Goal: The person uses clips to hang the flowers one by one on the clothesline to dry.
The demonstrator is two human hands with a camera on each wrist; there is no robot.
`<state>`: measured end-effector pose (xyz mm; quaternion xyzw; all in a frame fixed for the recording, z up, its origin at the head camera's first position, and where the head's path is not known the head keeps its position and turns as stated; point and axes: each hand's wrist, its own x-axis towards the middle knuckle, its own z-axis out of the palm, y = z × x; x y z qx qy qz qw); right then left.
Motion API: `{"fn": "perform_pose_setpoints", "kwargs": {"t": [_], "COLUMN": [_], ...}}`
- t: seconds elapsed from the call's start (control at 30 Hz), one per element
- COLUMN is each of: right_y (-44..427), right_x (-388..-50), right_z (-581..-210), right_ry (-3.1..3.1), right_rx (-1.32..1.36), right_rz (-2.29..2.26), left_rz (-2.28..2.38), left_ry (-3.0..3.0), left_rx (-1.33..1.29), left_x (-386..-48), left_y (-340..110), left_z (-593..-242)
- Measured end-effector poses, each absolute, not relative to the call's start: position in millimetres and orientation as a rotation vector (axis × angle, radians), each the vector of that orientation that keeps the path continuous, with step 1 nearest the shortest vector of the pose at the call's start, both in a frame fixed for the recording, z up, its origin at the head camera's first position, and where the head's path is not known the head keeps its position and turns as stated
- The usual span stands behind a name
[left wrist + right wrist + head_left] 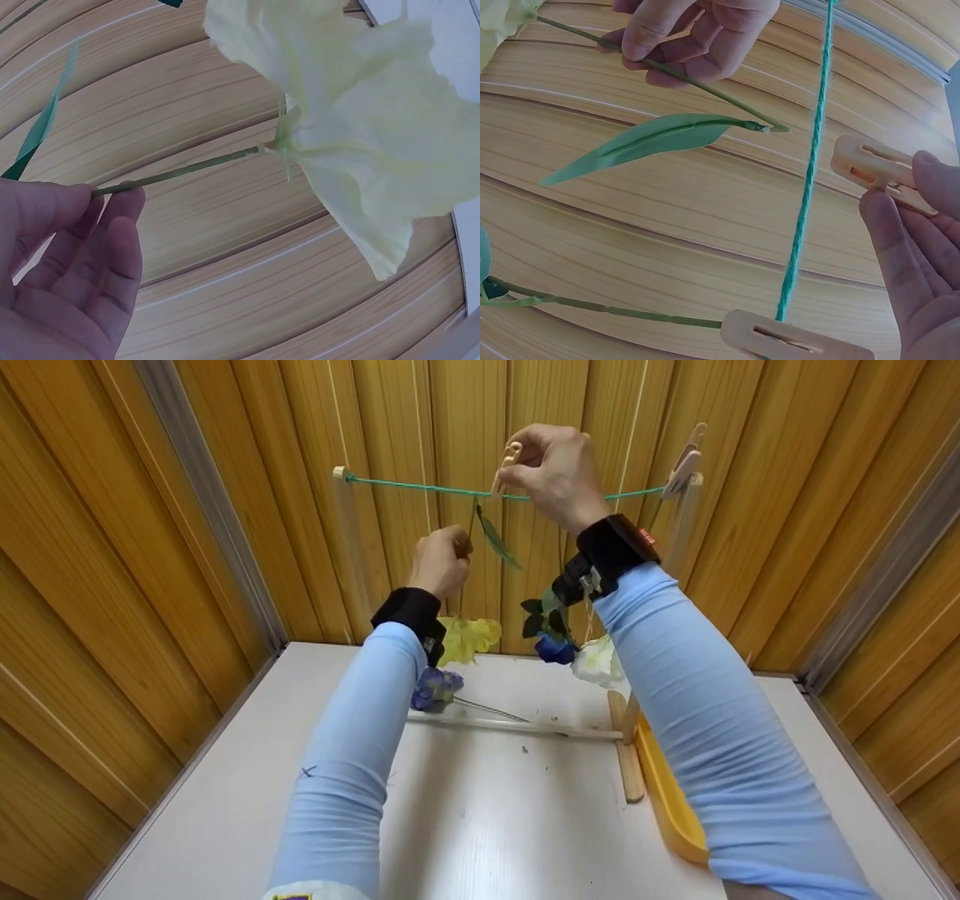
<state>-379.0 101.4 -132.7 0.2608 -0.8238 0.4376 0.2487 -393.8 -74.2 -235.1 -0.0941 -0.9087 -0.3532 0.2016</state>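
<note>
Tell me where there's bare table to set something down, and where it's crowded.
The table has bare patches, specks aside: before the bar, between the left sleeve and the stand's foot and tray; and left of that sleeve, out to the edge. Crowded: the back, with purple flower by the bar; yellow flower, blue flower and white flower above.

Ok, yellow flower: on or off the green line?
Off: the left hand pinches the yellow flower's stem, which ends short of the green line in the right wrist view.

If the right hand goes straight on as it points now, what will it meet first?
Probably the green cord, met first by the clothespin in the right hand; exact depth is unclear.
</note>
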Motion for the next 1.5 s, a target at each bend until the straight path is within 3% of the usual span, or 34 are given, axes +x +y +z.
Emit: {"fn": "perform_pose_setpoints", "kwargs": {"t": [1.5], "right_y": [85], "right_x": [-388], "right_z": [-137], "right_ry": [-2.372], "right_rx": [0.565], "right_rz": [1.160], "left_rz": [-1.056], "left_ry": [-2.533], "left_rx": [-0.318], "left_x": [-392], "left_y": [-64], "left_z": [-223]}}
